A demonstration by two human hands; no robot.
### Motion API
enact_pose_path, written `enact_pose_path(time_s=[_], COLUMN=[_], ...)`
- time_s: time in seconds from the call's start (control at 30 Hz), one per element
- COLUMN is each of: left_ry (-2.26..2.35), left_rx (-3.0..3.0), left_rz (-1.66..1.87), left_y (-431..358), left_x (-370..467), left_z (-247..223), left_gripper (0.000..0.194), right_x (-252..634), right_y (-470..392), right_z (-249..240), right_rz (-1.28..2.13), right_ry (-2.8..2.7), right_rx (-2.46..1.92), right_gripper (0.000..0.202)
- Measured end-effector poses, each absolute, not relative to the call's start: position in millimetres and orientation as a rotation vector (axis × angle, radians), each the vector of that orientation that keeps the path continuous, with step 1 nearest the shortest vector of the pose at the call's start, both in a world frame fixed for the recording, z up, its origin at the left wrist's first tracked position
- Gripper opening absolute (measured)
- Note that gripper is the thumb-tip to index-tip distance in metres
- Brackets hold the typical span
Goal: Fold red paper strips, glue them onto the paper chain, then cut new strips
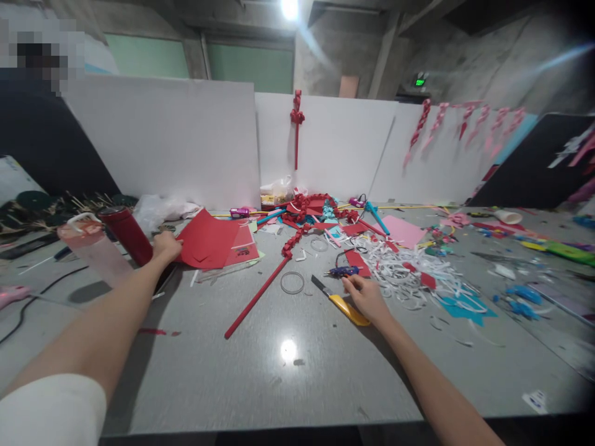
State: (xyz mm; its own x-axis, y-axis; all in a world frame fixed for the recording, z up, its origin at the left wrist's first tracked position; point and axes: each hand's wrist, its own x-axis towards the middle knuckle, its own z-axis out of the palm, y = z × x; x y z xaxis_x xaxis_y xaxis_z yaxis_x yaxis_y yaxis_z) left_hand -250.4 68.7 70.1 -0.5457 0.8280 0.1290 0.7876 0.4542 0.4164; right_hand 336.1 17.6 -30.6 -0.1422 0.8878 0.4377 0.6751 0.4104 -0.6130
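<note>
My left hand (168, 248) is closed at the left edge of a stack of red paper (211, 241), its fingers gripping the sheet; the fingertips are partly hidden. Over the table's middle hovers my right hand (369, 298), thumb and fingers pinched together; whether anything small is between them I cannot make out. Just below it lies a yellow-handled utility knife (344, 308), blade pointing up-left. A dark purple pen-like tool (343, 271) sits right behind its fingertips. Left of the knife are a wire ring (292, 283) and a red stick (258, 297) with a curled paper top.
A red bottle (125, 232) and a clear bottle (93, 248) stand beside my left forearm. White paper strips (404, 266) heap up at right, near blue scissors (523, 301). Red paper chains (307, 207) lie before the white partition (339, 145). Someone is at far left.
</note>
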Motion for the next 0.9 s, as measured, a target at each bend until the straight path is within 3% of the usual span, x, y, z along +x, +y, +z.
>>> enact_pose_path(time_s=[0.3, 0.6, 0.9], left_ry=[2.815, 2.874, 2.860], left_rx=[1.631, 1.713, 1.913], left_rz=[0.580, 0.544, 1.041], left_y=[66.1, 68.7, 74.5], left_x=[-260.0, -261.3, -248.0], left_z=[96.3, 119.2, 165.0], left_gripper=[0.040, 0.045, 0.047], right_x=[332.1, 332.1, 330.8], right_y=[15.5, 13.0, 12.5], right_z=[-28.8, -26.6, -25.5], right_rz=[0.361, 0.363, 0.325], right_ry=[-1.940, -1.997, -2.022], right_rx=[-1.326, -1.317, -1.282], right_gripper=[0.044, 0.042, 0.044])
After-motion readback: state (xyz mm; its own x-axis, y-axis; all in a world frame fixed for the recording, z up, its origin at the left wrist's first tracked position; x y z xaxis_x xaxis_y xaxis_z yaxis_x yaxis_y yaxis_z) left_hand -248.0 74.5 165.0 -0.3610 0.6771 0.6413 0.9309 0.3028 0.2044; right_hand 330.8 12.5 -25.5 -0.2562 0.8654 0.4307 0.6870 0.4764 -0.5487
